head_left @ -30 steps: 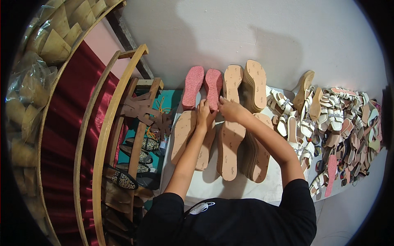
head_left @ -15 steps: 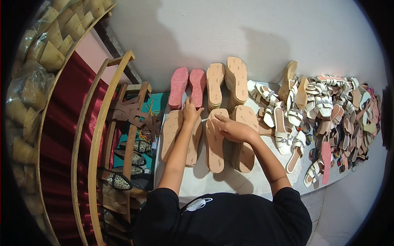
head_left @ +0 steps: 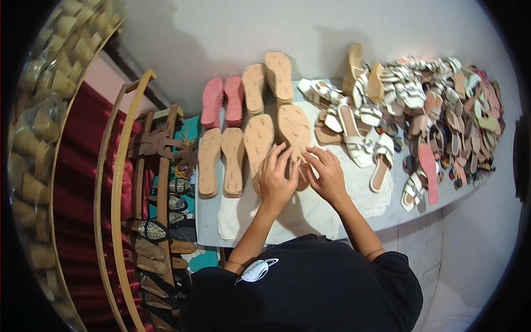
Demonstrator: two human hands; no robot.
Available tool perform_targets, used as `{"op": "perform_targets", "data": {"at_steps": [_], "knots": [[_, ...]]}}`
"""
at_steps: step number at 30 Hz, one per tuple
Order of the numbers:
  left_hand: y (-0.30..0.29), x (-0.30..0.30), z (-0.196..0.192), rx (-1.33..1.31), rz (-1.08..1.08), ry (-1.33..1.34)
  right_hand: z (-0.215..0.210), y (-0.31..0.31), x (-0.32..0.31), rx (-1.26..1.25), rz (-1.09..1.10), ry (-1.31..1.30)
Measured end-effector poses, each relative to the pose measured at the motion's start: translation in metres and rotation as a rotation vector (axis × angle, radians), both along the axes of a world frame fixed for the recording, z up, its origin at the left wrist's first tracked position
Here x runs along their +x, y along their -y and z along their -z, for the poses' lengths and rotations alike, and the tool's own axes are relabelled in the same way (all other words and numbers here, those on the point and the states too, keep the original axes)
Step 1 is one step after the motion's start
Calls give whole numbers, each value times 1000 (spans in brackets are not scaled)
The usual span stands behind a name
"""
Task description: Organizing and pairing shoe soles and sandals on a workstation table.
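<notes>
Stacks of tan insoles stand in a front row: one at the left (head_left: 209, 160), another beside it (head_left: 233, 157), a third (head_left: 258, 130) and a fourth (head_left: 293, 120). Around the near end of the fourth stack are both hands. My left hand (head_left: 278, 178) lies between the third and fourth stacks, its fingers bent and apart. From the right, my right hand (head_left: 327, 176) reaches that near end with curved, spread fingers. Contact of the fingertips is hard to make out. Behind stand two pink insole stacks (head_left: 212, 102) and two more tan stacks (head_left: 277, 74).
White strapped sandals (head_left: 354, 133) crowd the table (head_left: 243, 237) at the right, with a heap of mixed sandals (head_left: 459, 116) beyond. A single pink insole (head_left: 427, 169) lies among them. Wooden racks (head_left: 119, 188) with shoes stand left; a wall (head_left: 276, 27) rises behind.
My left hand has left the pink stack and come right and nearer. My right hand has shifted from the third front stack to the near end of the fourth. The view has shifted too.
</notes>
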State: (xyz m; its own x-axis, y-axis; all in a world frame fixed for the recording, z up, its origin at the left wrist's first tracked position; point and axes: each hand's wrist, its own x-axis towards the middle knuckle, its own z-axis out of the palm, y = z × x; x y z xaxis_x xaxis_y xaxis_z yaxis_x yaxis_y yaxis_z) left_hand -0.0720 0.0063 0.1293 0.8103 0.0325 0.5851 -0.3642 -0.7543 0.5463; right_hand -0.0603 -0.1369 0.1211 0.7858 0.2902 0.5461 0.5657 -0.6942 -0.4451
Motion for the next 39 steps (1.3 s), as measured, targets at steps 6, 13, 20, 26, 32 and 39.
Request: {"op": "perform_targets", "data": {"at_steps": [6,13,20,26,32,39], "knots": [[92,-14,18,2,277,-81,17,85,-40,93,304,-13],[223,-15,45,-11,588,-129,37,205,-85,117,609,-89],[334,-15,83,44,753,-180,68,315,-109,109,814,-128],[403,-3,110,8,776,-264,89,389,-109,70,885,-227],[452,23,132,-4,676,-212,112,435,-96,-81,885,-245],[477,44,124,-359,622,-228,111,443,-98,103,704,-183]]}}
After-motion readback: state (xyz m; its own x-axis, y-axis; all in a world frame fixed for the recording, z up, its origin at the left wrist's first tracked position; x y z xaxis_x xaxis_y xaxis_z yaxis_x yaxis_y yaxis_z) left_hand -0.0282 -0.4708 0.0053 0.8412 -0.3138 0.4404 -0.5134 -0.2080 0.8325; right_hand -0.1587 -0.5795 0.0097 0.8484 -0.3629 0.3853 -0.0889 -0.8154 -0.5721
